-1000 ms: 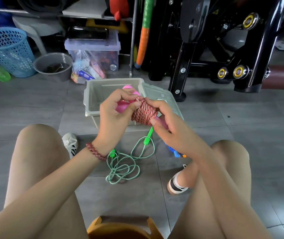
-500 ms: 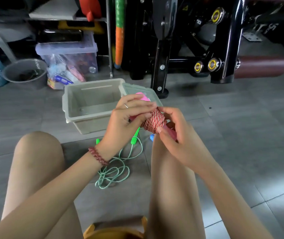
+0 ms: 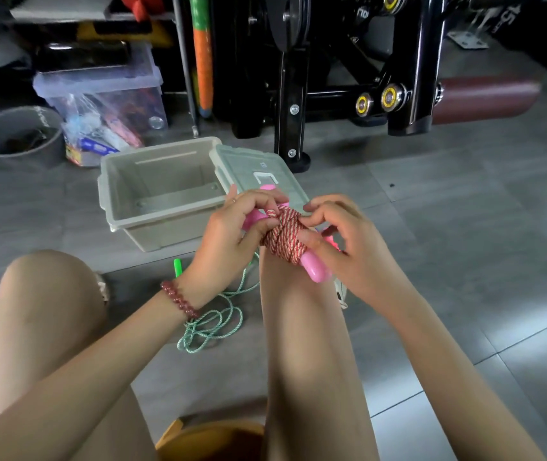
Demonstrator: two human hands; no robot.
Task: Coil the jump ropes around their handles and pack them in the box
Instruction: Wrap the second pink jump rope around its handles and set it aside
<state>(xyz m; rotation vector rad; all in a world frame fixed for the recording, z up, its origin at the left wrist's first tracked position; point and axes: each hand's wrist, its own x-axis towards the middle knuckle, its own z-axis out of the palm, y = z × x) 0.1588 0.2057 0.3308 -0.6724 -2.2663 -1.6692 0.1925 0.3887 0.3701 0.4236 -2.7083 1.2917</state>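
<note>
While both hands clamp it, red-and-white rope [image 3: 283, 236] sits coiled round pink handles [image 3: 313, 270] | left hand [image 3: 232, 234], right hand [image 3: 348, 247] pinching | open grey box [image 3: 152, 194] behind | green rope [image 3: 212, 324] on floor

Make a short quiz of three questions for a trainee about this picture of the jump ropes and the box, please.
1. True or false: the grey box on the floor already holds a coiled rope.
2. Which rope lies loose on the floor? A. the green rope B. the red rope C. both
3. Fill in: the left hand and the right hand hold the red rope, wound around its ____ handles.

Key
1. False: the box looks empty, its lid off beside it.
2. A
3. pink
</note>
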